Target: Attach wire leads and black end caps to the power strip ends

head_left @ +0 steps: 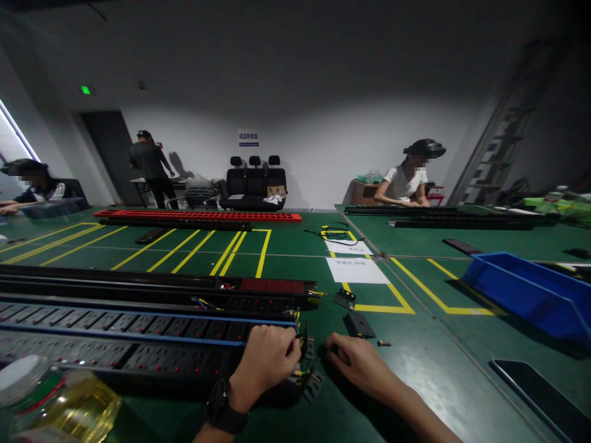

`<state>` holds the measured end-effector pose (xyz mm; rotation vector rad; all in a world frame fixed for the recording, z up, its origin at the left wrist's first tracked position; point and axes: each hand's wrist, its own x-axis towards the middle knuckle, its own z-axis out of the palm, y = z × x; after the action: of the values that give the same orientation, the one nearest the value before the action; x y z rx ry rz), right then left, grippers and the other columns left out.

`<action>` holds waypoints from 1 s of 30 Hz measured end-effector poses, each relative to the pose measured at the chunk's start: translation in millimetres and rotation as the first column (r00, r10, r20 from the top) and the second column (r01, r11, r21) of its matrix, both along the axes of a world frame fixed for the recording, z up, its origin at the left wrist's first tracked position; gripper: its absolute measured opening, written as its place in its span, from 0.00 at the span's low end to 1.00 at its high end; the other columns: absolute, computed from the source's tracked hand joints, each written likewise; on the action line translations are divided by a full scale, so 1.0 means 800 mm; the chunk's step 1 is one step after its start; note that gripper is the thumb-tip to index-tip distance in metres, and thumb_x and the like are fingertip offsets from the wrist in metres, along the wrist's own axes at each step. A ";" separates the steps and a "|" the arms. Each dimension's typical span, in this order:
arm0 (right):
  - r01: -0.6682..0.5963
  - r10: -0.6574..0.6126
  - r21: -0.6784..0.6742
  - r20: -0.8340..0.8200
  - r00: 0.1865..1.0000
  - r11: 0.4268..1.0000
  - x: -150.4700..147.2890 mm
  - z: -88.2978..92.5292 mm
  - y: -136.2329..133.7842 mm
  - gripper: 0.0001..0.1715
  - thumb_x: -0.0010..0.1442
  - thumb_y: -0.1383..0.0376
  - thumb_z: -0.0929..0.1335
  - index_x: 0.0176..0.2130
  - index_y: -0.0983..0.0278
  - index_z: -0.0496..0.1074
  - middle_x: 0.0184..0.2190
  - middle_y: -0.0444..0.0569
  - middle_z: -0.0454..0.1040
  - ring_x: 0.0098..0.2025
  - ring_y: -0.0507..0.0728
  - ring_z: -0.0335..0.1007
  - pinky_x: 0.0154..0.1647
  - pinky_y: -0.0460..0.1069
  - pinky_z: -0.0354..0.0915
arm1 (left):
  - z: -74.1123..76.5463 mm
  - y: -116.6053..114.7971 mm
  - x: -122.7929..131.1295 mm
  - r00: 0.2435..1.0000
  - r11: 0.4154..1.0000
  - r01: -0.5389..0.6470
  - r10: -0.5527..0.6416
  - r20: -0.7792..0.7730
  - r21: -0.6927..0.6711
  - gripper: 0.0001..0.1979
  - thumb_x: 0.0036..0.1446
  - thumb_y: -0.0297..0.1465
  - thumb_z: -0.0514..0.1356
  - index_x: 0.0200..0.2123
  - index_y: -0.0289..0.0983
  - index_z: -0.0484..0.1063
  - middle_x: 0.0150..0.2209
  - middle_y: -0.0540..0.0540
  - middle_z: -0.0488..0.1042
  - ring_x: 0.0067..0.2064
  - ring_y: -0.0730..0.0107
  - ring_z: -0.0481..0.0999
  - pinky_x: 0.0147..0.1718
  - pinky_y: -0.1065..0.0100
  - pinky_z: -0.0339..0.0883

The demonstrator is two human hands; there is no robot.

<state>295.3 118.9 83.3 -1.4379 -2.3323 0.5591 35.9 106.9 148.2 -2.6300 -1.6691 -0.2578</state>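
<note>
Black plastic strip (138,360) is laid with its long axis left to right on the table (438,381), its right end clasped by the closed left hand (268,362), while the right hand (362,364), curled with its grip not discernible, is set just right of that end.

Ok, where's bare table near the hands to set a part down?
Bare mat: between the right hand and the blue bin, and on the yellow-lined stretch beyond the power strips. Crowded between it and the left hand: small parts.
</note>
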 end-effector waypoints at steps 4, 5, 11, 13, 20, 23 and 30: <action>0.001 -0.001 -0.012 0.005 1.000 1.000 0.000 0.002 0.000 0.08 0.67 0.67 0.66 0.43 0.59 0.75 0.29 0.43 0.75 0.31 0.56 0.71 0.34 0.48 0.53 | 0.002 -0.001 0.000 1.000 1.000 -0.001 0.001 0.005 -0.003 0.13 0.72 0.32 0.58 0.34 0.39 0.79 0.32 0.43 0.83 0.35 0.55 0.83 0.30 0.62 0.57; 0.003 -0.003 -0.017 0.009 1.000 1.000 0.000 0.003 0.000 0.08 0.67 0.66 0.66 0.43 0.59 0.75 0.29 0.44 0.75 0.31 0.56 0.71 0.34 0.48 0.53 | 0.001 -0.001 0.000 1.000 1.000 0.001 -0.001 0.006 -0.002 0.13 0.72 0.32 0.58 0.34 0.39 0.79 0.32 0.43 0.83 0.35 0.55 0.83 0.30 0.62 0.57; -0.003 0.003 -0.028 -0.001 1.000 1.000 -0.001 0.004 0.000 0.07 0.67 0.65 0.66 0.43 0.59 0.74 0.29 0.44 0.75 0.31 0.56 0.70 0.34 0.49 0.53 | 0.000 0.000 0.001 1.000 1.000 -0.002 0.002 0.001 -0.009 0.13 0.72 0.32 0.58 0.35 0.39 0.79 0.32 0.43 0.83 0.35 0.55 0.83 0.31 0.62 0.59; -0.004 0.003 -0.035 -0.004 1.000 0.999 -0.001 0.004 0.000 0.07 0.68 0.65 0.66 0.43 0.59 0.74 0.29 0.43 0.75 0.32 0.56 0.70 0.34 0.49 0.53 | 0.001 0.000 0.001 1.000 1.000 -0.003 0.003 -0.001 -0.010 0.13 0.72 0.32 0.58 0.35 0.40 0.79 0.33 0.43 0.83 0.35 0.54 0.83 0.31 0.62 0.59; 0.005 -0.005 -0.046 0.010 1.000 0.999 -0.002 0.007 0.000 0.07 0.67 0.65 0.66 0.43 0.59 0.74 0.30 0.44 0.76 0.32 0.56 0.71 0.34 0.49 0.54 | 0.002 -0.001 0.001 1.000 1.000 0.002 -0.002 0.006 -0.008 0.13 0.71 0.32 0.58 0.34 0.39 0.79 0.33 0.43 0.83 0.35 0.55 0.83 0.30 0.62 0.57; 0.003 -0.002 -0.037 0.009 1.000 0.999 -0.001 0.006 0.000 0.07 0.67 0.65 0.66 0.43 0.59 0.74 0.30 0.44 0.76 0.32 0.56 0.71 0.34 0.49 0.54 | 0.001 -0.001 0.001 1.000 1.000 0.004 -0.004 0.006 -0.007 0.13 0.71 0.32 0.58 0.34 0.39 0.79 0.32 0.42 0.83 0.35 0.55 0.83 0.30 0.62 0.57; 0.000 0.000 -0.021 0.005 1.000 1.000 0.000 0.004 0.000 0.07 0.67 0.66 0.66 0.43 0.58 0.74 0.29 0.43 0.76 0.32 0.56 0.72 0.34 0.48 0.54 | -0.002 0.000 0.000 1.000 1.000 0.003 -0.003 0.022 -0.006 0.13 0.72 0.32 0.58 0.34 0.39 0.79 0.32 0.42 0.82 0.34 0.55 0.83 0.31 0.63 0.58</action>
<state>295.0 119.0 86.1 -1.4502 -2.3368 0.5825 36.1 107.1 146.9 -2.6437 -1.6755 -0.2839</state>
